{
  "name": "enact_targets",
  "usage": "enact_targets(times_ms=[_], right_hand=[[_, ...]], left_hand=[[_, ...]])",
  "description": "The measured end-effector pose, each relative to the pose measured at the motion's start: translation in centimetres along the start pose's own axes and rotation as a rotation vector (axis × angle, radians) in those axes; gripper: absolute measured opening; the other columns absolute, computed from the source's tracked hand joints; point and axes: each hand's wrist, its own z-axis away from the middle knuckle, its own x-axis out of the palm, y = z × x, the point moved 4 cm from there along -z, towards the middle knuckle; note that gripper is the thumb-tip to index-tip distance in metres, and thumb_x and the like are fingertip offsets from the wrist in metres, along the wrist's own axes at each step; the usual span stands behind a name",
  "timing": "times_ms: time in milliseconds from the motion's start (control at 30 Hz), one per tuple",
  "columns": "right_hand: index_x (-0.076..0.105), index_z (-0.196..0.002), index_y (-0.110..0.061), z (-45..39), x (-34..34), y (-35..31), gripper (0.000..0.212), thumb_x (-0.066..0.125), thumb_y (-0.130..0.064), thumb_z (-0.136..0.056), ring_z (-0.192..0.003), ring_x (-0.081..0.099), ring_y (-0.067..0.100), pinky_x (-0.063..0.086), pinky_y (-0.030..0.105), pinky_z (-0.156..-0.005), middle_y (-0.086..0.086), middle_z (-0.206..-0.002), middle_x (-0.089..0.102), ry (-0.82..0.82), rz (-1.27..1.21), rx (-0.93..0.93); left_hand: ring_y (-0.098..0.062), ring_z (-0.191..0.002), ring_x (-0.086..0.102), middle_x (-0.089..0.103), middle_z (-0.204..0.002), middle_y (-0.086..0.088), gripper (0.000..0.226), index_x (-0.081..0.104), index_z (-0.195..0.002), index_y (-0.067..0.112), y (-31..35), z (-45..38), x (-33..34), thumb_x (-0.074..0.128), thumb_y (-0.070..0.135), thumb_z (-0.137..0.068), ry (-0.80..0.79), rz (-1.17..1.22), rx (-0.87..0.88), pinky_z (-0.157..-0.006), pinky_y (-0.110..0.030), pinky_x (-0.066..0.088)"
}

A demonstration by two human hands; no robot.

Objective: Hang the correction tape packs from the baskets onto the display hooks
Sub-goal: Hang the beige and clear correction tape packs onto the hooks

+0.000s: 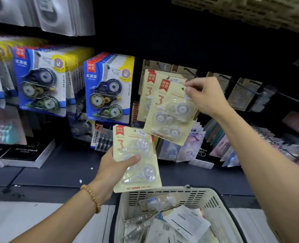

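Note:
My left hand [116,168] grips a cream correction tape pack [136,158] with a red "3", held upright above the basket. My right hand [204,95] pinches the top right corner of a second cream pack [169,113], tilted, in front of the display. Just behind that pack hang several more cream packs [149,88] on a hook. A white plastic basket [213,200] stands at the bottom centre with several more packs [162,223] lying loose in it.
Blue and yellow correction tape packs [108,88] hang in rows to the left. Brown-carded packs [245,95] hang on black hooks [292,98] to the right. Black alarm clock boxes [27,153] lie on the dark shelf at lower left, and pastel packs [220,146] stand at lower right.

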Motion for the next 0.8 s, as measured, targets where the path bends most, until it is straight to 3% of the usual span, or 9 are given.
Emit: enact_targets(times_ms=[100, 233, 333, 467, 533, 600, 700, 800], right_hand=[[0.077, -0.107, -0.005, -2.7, 1.0, -0.9, 0.016, 0.065, -0.009, -0.096, -0.073, 0.057, -0.005, 0.039, 0.004, -0.065, -0.009, -0.083, 0.066, 0.031, -0.038, -0.033], [0.078, -0.103, -0.010, -5.2, 2.5, -0.7, 0.014, 0.066, -0.010, -0.096, -0.074, 0.059, -0.003, 0.040, 0.003, -0.062, -0.010, -0.081, 0.067, 0.053, -0.043, 0.007], [0.078, -0.103, -0.010, -5.7, 3.1, -0.3, 0.014, 0.066, -0.011, -0.096, -0.077, 0.061, 0.000, 0.044, 0.007, -0.065, -0.011, -0.082, 0.067, 0.051, -0.057, 0.046], [0.078, -0.102, -0.011, -5.6, 3.3, -0.5, 0.013, 0.066, -0.011, -0.096, -0.079, 0.063, 0.007, 0.051, 0.014, -0.070, -0.006, -0.082, 0.068, 0.029, -0.063, 0.026], [0.077, -0.097, -0.016, -5.7, 3.5, -0.5, 0.012, 0.066, -0.012, -0.096, -0.076, 0.062, 0.004, 0.049, 0.011, -0.066, -0.008, -0.081, 0.068, 0.039, -0.048, 0.039], [0.073, -0.086, -0.025, -5.8, 3.7, -0.5, 0.015, 0.068, -0.013, -0.095, -0.073, 0.060, 0.001, 0.051, 0.017, -0.068, -0.013, -0.077, 0.066, 0.055, -0.034, 0.058], [0.068, -0.075, -0.028, -5.9, 4.1, 0.3, 0.016, 0.078, -0.026, -0.087, -0.082, 0.064, 0.009, 0.054, 0.034, -0.077, -0.011, -0.077, 0.068, 0.131, -0.025, 0.106], [0.068, -0.090, -0.022, -5.6, 4.0, 1.3, 0.028, 0.078, -0.047, -0.083, -0.105, 0.061, 0.019, 0.043, 0.031, -0.078, -0.001, -0.101, 0.070, 0.191, 0.049, 0.192]], left_hand=[[-0.021, -0.090, 0.076, 0.078, -0.097, 0.004, 0.040, 0.068, -0.109, 0.025, -0.7, -0.4, -0.1, 0.088, 0.014, -0.075, 0.015, 0.016, -0.012, -0.082, -0.046, 0.061], [-0.019, -0.089, 0.076, 0.079, -0.095, 0.005, 0.041, 0.068, -0.109, 0.023, -1.0, -0.8, 0.3, 0.088, 0.014, -0.074, 0.013, 0.049, -0.009, -0.080, -0.042, 0.061], [-0.017, -0.089, 0.076, 0.079, -0.094, 0.006, 0.041, 0.068, -0.109, 0.023, -0.6, -0.9, 0.8, 0.087, 0.013, -0.075, -0.006, 0.065, 0.004, -0.079, -0.040, 0.061], [-0.018, -0.092, 0.075, 0.079, -0.095, 0.007, 0.041, 0.068, -0.110, 0.026, 0.1, -0.4, 1.6, 0.087, 0.014, -0.075, -0.043, 0.073, 0.009, -0.088, -0.046, 0.060], [-0.017, -0.092, 0.075, 0.078, -0.095, 0.008, 0.042, 0.068, -0.111, 0.028, 0.3, -0.1, 1.9, 0.087, 0.015, -0.075, -0.062, 0.069, 0.012, -0.089, -0.047, 0.059], [-0.015, -0.091, 0.075, 0.078, -0.096, 0.009, 0.044, 0.068, -0.112, 0.028, 0.5, 0.2, 2.1, 0.087, 0.014, -0.076, -0.083, 0.065, 0.016, -0.088, -0.045, 0.059], [-0.010, -0.085, 0.076, 0.078, -0.094, 0.010, 0.042, 0.068, -0.111, 0.027, 0.5, 0.4, 2.1, 0.085, 0.012, -0.077, -0.102, 0.067, 0.024, -0.075, -0.031, 0.059], [-0.008, -0.082, 0.075, 0.079, -0.092, 0.010, 0.040, 0.068, -0.109, 0.027, 0.4, 0.5, 2.0, 0.085, 0.010, -0.076, -0.101, 0.058, 0.024, -0.063, -0.020, 0.056]])
